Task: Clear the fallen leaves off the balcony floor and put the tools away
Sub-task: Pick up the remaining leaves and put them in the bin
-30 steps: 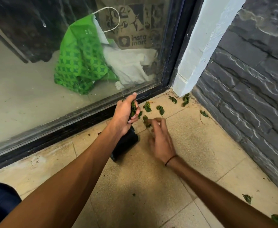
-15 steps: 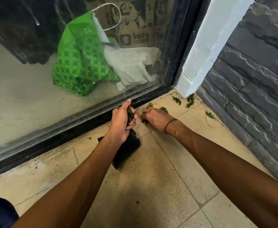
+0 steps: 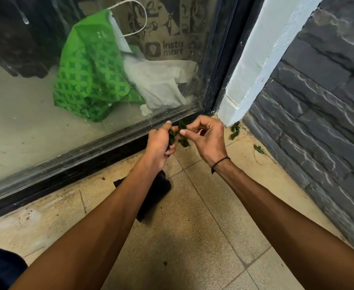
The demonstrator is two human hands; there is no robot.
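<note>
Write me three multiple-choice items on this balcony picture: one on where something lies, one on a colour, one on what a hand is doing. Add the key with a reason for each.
1. Where do the loose leaves on the floor lie?
A. In the corner by the white pillar and the stone wall
B. On the glass door's sill, far left
C. In the near foreground, between the arms

2. What colour is the patterned bag behind the glass?
A. Red
B. Green
C. Blue

3. What is the left hand doing?
A. Lying flat on the tiles
B. Gripping a bunch of leaves
C. Pressing on the glass

Key:
1 A: the loose leaves lie at the foot of the white pillar, beside the stone wall.
2 B: the patterned bag is green.
3 B: the left hand has its fingers curled round a bunch of leaves, while the right hand brings another leaf to it.
</note>
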